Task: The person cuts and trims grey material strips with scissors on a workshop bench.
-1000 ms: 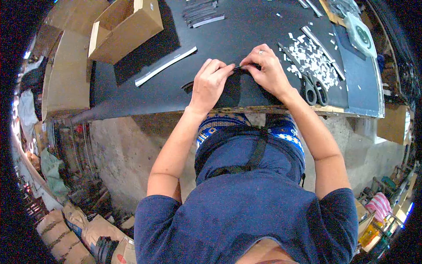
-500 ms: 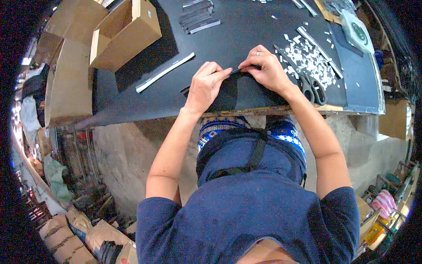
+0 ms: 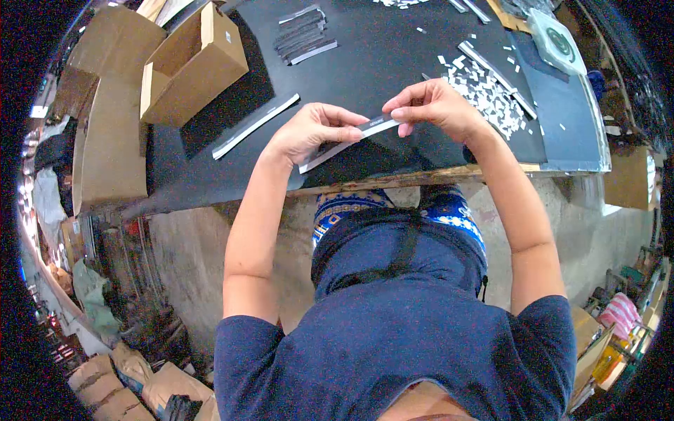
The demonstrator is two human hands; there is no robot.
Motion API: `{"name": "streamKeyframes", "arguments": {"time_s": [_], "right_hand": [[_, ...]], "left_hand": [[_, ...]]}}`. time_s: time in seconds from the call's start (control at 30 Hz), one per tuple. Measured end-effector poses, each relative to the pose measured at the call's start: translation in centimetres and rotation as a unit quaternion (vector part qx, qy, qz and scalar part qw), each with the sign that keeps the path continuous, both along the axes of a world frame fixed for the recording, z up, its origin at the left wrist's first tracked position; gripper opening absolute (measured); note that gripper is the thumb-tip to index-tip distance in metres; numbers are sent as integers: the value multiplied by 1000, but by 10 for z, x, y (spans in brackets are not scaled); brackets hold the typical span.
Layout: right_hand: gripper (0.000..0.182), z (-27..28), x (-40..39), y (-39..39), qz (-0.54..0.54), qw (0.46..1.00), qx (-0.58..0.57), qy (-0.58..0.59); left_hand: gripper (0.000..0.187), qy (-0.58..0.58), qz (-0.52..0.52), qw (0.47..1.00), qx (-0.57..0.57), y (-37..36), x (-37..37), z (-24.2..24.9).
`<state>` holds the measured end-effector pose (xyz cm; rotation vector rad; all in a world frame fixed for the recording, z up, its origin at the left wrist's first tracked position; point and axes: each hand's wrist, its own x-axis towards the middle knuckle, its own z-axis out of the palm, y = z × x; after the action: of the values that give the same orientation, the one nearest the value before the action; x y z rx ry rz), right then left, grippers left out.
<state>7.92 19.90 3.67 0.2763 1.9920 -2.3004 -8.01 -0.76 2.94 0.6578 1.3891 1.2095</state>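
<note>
My left hand (image 3: 316,131) pinches a long black-and-white strip (image 3: 380,126) between thumb and fingers, near its middle. At the strip's right end, my right hand (image 3: 441,110) grips it between thumb and forefinger. Small light lettering shows on the strip's black side, and its white edge faces me. The strip is held at a slant above the front of the black tabletop (image 3: 379,163). A similar strip (image 3: 256,126) lies on the table to the left of my left hand. Small white pieces (image 3: 484,95) are scattered beyond my right hand.
An open cardboard box (image 3: 200,81) stands at the left. A pile of dark strips (image 3: 305,38) lies farther back. Another long strip (image 3: 497,78) crosses the white pieces. A clear plastic container (image 3: 554,42) sits at the far right. My right hand and forearm mostly hide the scissors.
The strip has turned so its white edge and lettering show. My hands have moved slightly apart, the left one leftward and the right one rightward. The view has shifted a little.
</note>
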Motion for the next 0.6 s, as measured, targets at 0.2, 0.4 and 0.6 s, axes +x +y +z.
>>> {"name": "streamKeyframes", "arguments": {"time_s": [0.2, 0.4, 0.6], "right_hand": [[23, 4, 10, 3, -5, 996, -88, -29], [23, -2, 8, 1, -13, 995, -85, -40], [26, 2, 8, 2, -1, 988, -153, -22]], "left_hand": [[29, -75, -27, 996, 35, 3, -1, -14], [30, -37, -31, 999, 16, 6, -3, -12], [33, -113, -39, 991, 63, 2, -6, -16]]}}
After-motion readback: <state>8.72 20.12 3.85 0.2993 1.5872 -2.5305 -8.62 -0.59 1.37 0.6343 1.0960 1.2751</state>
